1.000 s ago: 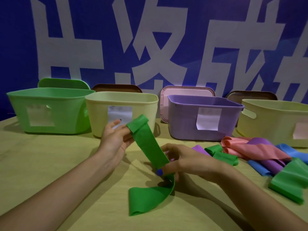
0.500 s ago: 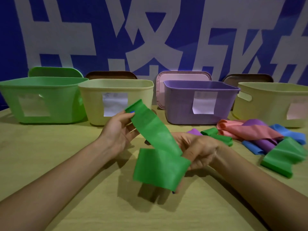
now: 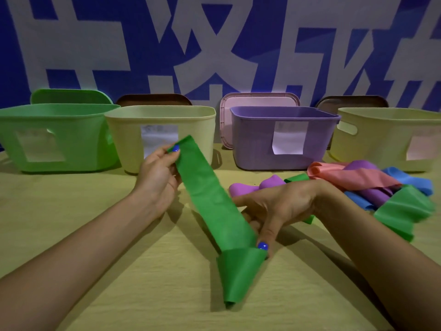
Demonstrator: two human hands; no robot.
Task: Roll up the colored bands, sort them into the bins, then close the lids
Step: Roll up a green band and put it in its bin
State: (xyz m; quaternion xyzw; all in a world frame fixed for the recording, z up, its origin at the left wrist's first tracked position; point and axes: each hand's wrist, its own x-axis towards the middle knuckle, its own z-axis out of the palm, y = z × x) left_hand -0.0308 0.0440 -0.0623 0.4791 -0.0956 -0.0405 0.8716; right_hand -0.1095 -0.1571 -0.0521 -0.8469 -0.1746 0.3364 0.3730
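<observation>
Green band (image 3: 214, 199) stretched flat between both hands, low over the table (image 3: 71, 235), not yet rolled.
Your right hand (image 3: 279, 209) pinches its near end, where a loose tail folds under toward 6 o'clock; square that fold before you start the roll. Keep the strip taut and its edges level. Your left hand (image 3: 157, 173) pinches the far end at 11 o'clock. Beyond, at 10 o'clock, the green bin (image 3: 59, 137) stands open, its lid behind it.
</observation>
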